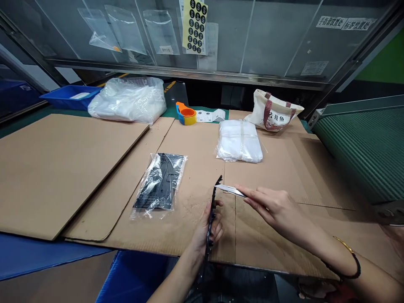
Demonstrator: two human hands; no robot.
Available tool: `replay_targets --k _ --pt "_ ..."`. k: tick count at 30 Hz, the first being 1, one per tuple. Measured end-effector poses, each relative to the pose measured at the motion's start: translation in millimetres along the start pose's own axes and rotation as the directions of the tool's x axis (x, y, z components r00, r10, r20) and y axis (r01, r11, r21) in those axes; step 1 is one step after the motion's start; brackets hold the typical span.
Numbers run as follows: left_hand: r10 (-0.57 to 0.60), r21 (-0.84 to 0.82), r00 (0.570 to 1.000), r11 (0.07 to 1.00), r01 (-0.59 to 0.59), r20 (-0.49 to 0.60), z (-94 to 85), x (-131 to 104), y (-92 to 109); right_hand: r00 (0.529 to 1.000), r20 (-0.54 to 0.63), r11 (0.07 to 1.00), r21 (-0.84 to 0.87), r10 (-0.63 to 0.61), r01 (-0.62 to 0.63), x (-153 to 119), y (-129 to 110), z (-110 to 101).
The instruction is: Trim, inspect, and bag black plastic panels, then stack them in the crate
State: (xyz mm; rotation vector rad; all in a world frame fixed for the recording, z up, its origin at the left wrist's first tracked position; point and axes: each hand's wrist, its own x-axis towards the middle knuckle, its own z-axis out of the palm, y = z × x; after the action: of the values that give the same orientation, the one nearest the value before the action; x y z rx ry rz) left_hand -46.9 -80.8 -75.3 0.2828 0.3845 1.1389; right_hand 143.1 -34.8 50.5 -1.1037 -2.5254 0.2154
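My left hand (206,229) grips a thin black plastic part (211,223), held edge-on so that its faces hardly show. Between the fingers of my right hand (273,206) is a slim utility knife (232,190). The knife's tip meets the black part's edge near its upper end. To the left, a flat black panel in a clear plastic bag (160,183) lies on the cardboard sheet (195,147).
A bundle of clear bags (240,141) lies beyond my hands, with a cloth bag (274,111) behind it. A tape dispenser (186,113) stands near a white plastic sack (128,99). At right is a green conveyor belt (362,147); a cardboard stack (63,164) is at left.
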Motion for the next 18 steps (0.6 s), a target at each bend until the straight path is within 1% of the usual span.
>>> replay_targets --k 5,9,12,15,18 --pt "-0.017 0.023 0.999 1.000 0.017 -0.035 3.3 -1.8 1.0 1.000 0.004 1.000 0.003 -0.020 0.020 -3.4 -4.2 -3.3" --pt "-0.017 0.029 0.995 0.999 0.020 -0.095 5.3 -3.5 1.0 0.997 0.060 0.995 0.088 -0.044 0.039 -5.6 -7.4 -3.3" --pt "0.009 0.027 0.999 1.000 -0.008 -0.052 5.4 -4.0 1.2 0.997 0.074 0.996 0.089 -0.002 -0.005 -3.4 -5.0 -1.3" --pt "-0.011 0.025 1.000 1.000 0.011 -0.009 6.1 -4.0 2.8 0.998 0.053 0.997 0.056 0.046 -0.049 0.8 0.0 0.3" --pt "-0.026 0.016 1.000 1.000 0.026 0.009 7.5 -3.4 4.4 0.998 0.038 0.998 0.049 0.043 -0.045 2.8 1.8 0.7"
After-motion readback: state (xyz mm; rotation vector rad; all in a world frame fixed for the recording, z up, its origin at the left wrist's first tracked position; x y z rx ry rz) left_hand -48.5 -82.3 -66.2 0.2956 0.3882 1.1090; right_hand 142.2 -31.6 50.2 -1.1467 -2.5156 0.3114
